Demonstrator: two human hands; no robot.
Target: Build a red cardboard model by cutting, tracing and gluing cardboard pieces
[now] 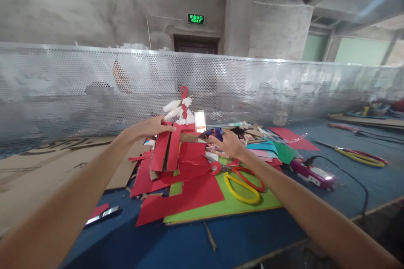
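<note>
My left hand (156, 127) is closed on the top edge of a red cardboard piece (165, 147), a folded form with a dark slit down its middle. In my right hand (229, 143) is a dark blue tool (212, 133) that looks like a glue gun, pointing left; the fingers partly cover it. A brown cardboard strip (189, 137) lies between the red piece and the tool. Just behind stands a red curled paper form (184, 92) with white flowers (172, 107). Red sheets (189, 195) lie below on a green board (202, 214).
Yellow-and-red-handled scissors (241, 195) rest on the green board, and another pair (360, 157) lies at right. A purple device (312, 174) trails a black cable. A utility knife (102, 215) lies at left near brown cardboard (63, 176). A perforated metal screen (139, 75) closes the back.
</note>
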